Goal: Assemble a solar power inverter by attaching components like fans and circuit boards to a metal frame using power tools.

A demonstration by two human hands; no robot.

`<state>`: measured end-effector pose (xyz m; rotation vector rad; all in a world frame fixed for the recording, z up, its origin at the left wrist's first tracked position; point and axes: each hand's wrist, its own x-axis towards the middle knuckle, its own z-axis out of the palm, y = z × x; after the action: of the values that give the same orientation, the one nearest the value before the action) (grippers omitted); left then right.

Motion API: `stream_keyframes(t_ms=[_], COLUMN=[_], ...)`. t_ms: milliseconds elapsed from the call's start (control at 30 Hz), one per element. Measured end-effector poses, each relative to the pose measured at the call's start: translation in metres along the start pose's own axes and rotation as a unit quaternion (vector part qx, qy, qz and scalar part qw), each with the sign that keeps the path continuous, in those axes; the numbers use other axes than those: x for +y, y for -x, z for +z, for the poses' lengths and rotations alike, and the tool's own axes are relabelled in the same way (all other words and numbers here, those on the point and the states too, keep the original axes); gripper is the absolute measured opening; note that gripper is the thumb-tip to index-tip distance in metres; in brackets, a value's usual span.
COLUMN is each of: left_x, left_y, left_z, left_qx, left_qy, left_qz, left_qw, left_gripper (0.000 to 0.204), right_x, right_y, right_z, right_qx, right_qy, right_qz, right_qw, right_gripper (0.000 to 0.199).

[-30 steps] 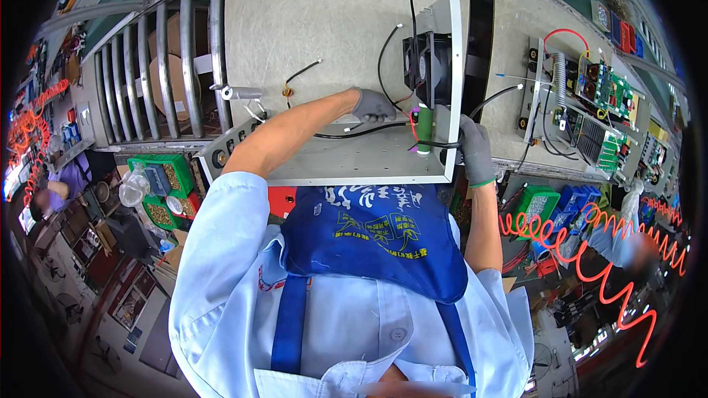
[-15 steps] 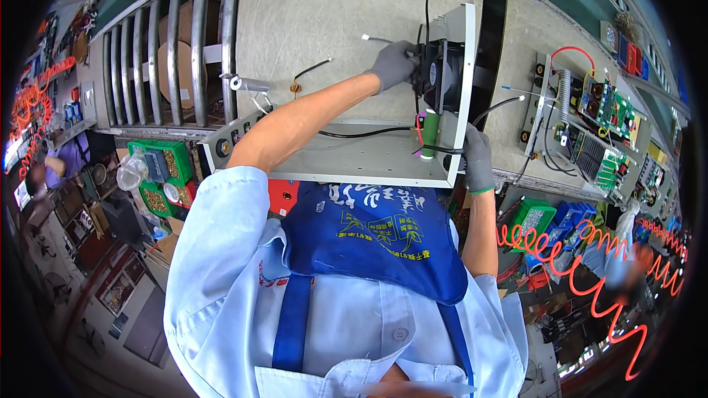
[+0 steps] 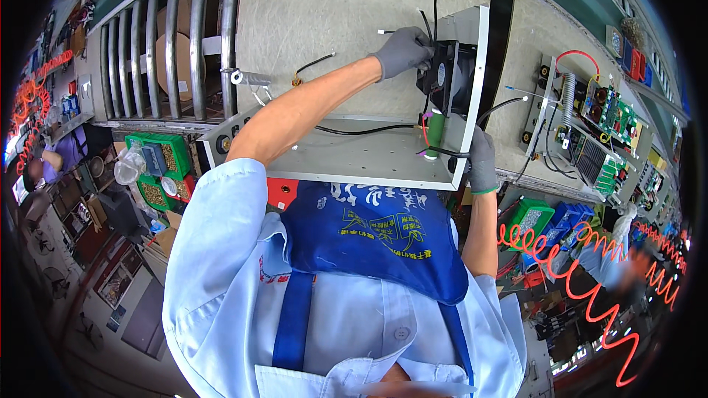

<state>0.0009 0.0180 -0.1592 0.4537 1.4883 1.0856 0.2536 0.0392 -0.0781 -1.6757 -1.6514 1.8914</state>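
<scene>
An open grey metal chassis (image 3: pixel 354 158) lies on the bench in front of me, with its end panel (image 3: pixel 472 44) standing upright. A black cooling fan (image 3: pixel 446 77) sits against the inner face of that panel. My left hand (image 3: pixel 402 50), in a grey glove, is closed on the fan's top corner where black wires (image 3: pixel 428 18) stick up. My right hand (image 3: pixel 483 166), also gloved, grips the panel's lower edge from outside. A green-handled tool (image 3: pixel 435 131) stands by the fan's lower side, and a black cable (image 3: pixel 361 131) runs across the chassis floor.
Metal roller rails (image 3: pixel 184 44) fill the upper left. Green bins of small parts (image 3: pixel 158 169) sit at my left. To the right are another chassis with green circuit boards (image 3: pixel 601 114), green and blue bins (image 3: pixel 553 217) and a red coiled hose (image 3: pixel 590 280).
My left hand has moved up and to the right, from the chassis floor to the fan's top corner. My right hand has stayed on the panel's edge.
</scene>
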Motion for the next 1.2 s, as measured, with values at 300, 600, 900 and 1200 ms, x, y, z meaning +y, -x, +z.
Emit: stream_keyframes(t_ms=[300,600,900,1200], left_x=[0.004,-0.01,-0.006,-0.019], left_y=[-0.025,-0.056,0.021,0.042], left_z=[0.004,0.005,0.005,0.016], left_qx=[0.008,-0.011,0.115,0.079], left_qy=[-0.198,-0.18,-0.407,-0.335], left_qz=[0.196,0.143,0.192,0.242], left_qw=[0.96,0.973,0.886,0.907], left_gripper=[0.035,0.056,0.079,0.054], right_x=[0.016,0.034,0.127,0.188], right_y=[-0.002,-0.004,0.017,0.067], right_z=[-0.007,0.001,-0.027,-0.03], right_qx=[0.001,0.012,0.121,0.071], right_qy=[0.018,-0.229,-0.264,-0.048], right_qz=[-0.058,0.019,0.036,0.15], right_qw=[0.998,0.973,0.956,0.985], right_gripper=[0.034,0.052,0.069,0.055])
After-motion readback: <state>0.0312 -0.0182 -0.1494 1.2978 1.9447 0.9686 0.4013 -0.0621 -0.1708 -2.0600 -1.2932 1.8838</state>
